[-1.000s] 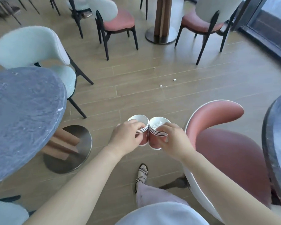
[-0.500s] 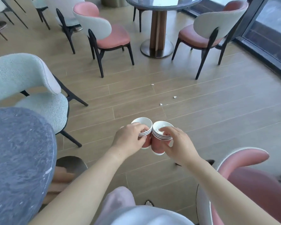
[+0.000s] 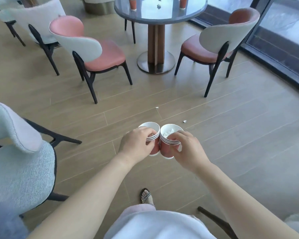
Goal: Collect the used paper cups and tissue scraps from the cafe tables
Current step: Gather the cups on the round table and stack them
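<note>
Above the floor (image 3: pixel 231 135), left hand (image 3: pixel 136 144) grips left cup stack (image 3: pixel 156 147), right hand (image 3: pixel 188 149) grips right cup stack (image 3: pixel 166 150), at rims; judged light, crushable.

- Left hand (image 3: pixel 136 144) curls its fingers round the left stack of paper cups (image 3: pixel 155 147), bare forearm reaching forward.
- Right hand (image 3: pixel 188 149) grips the right stack of paper cups (image 3: pixel 166 149) likewise, forearms converging.

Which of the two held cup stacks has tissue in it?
The right stack, in the right hand: crumpled white tissue sits in its top cup. The left stack, in the left hand, looks empty.
</note>
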`<state>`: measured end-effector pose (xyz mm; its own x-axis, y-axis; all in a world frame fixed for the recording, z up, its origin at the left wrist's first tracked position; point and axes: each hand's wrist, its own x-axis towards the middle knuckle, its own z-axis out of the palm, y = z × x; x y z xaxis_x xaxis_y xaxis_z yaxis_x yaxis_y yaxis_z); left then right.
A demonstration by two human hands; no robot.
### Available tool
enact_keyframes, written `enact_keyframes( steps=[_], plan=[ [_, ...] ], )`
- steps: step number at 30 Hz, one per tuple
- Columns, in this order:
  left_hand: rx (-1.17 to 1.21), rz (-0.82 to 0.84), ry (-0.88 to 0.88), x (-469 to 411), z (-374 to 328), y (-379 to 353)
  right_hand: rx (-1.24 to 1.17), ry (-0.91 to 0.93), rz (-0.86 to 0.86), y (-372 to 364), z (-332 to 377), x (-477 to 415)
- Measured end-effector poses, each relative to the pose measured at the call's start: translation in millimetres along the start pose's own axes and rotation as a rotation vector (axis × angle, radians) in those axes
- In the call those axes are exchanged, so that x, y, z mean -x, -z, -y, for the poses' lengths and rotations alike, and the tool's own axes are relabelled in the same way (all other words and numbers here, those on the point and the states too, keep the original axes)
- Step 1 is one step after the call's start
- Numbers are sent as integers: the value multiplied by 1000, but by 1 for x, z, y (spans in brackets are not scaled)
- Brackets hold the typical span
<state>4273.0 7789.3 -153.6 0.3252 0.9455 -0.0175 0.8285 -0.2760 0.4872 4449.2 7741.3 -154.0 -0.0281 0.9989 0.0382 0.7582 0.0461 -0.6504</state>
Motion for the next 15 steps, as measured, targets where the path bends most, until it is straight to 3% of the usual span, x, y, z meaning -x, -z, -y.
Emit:
enact_keyframes(
  steps=[7, 15],
  plan=[
    [-24, -36, -37, -134, 31, 36, -17, -30, -104, -3, 5, -135],
    [5, 14, -112, -309, 66, 39, 23, -31, -113, 0, -42, -302]
  ],
)
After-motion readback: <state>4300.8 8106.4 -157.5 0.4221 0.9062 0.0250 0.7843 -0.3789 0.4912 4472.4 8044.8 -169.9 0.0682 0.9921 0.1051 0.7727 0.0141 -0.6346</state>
